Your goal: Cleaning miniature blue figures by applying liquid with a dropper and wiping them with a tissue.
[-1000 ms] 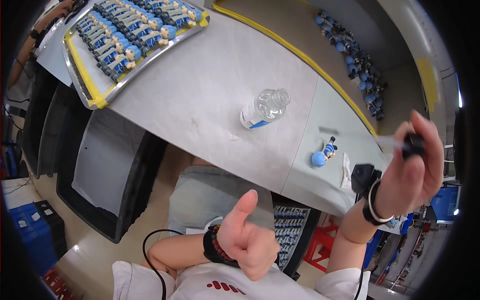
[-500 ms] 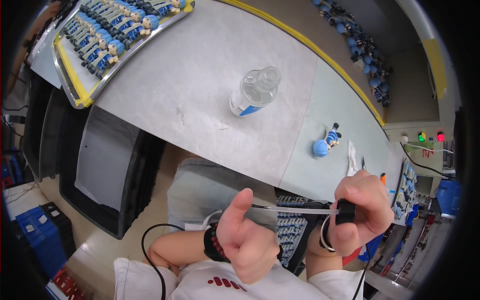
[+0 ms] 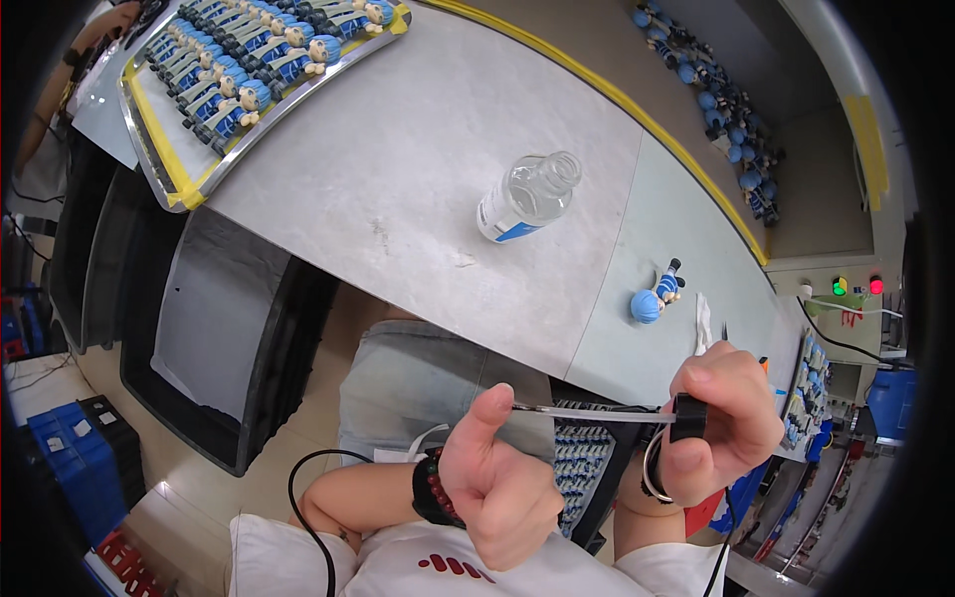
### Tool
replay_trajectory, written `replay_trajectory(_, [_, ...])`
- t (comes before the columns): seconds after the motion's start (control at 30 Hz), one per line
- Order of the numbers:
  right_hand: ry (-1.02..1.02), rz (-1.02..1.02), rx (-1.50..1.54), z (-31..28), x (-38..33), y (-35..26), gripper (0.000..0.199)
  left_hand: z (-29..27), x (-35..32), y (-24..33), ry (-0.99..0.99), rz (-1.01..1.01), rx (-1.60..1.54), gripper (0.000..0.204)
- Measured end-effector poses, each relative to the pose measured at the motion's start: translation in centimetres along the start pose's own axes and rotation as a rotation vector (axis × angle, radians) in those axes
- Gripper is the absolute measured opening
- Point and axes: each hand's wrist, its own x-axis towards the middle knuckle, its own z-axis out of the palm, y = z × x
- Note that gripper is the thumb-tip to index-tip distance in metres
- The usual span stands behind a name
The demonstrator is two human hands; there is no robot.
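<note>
My right hand (image 3: 731, 423) pinches a black screw cap (image 3: 688, 418) from which a thin translucent stem (image 3: 607, 415) points left. The stem's dark narrow tip (image 3: 527, 408) meets or nearly meets the raised thumb of my left hand (image 3: 502, 488). The other fingers of that hand are curled in, with nothing showing in them. Beyond my hands an uncapped clear bottle (image 3: 527, 197) with a white and blue label stands on the table. A small blue-haired figurine (image 3: 655, 296) in blue and white lies on its side at the right.
A yellow-taped tray (image 3: 164, 149) of figurines sits at the far left. More figurines (image 3: 736, 139) line the booth at far right; others (image 3: 582, 463) lie below the table edge. Black crates (image 3: 259, 398) stand at left. A white strip (image 3: 702, 323) lies near my right hand.
The view has shifted slightly, so the table things appear a little lower and farther right. My left thumb now sits closer to the stem's tip. My right hand keeps its pinch.
</note>
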Motion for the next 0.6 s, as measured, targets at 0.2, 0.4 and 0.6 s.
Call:
replay_trajectory(0.2, [-0.137, -0.015, -0.044, 0.13, 0.38, -0.13, 0.037, 0.08, 0.29, 0.02, -0.025, -0.021, 0.011, 0.073])
replay_trajectory(0.4, [-0.063, -0.011, -0.018, -0.03, 0.65, -0.34, 0.036, 0.01, 0.28, -0.03, -0.033, -0.019, 0.015, 0.073])
replay_trajectory(0.6, [-0.114, -0.039, -0.091, 0.55, 1.0, -0.57, 0.035, 0.06, 0.07, -0.13, -0.008, 0.019, -0.004, 0.072])
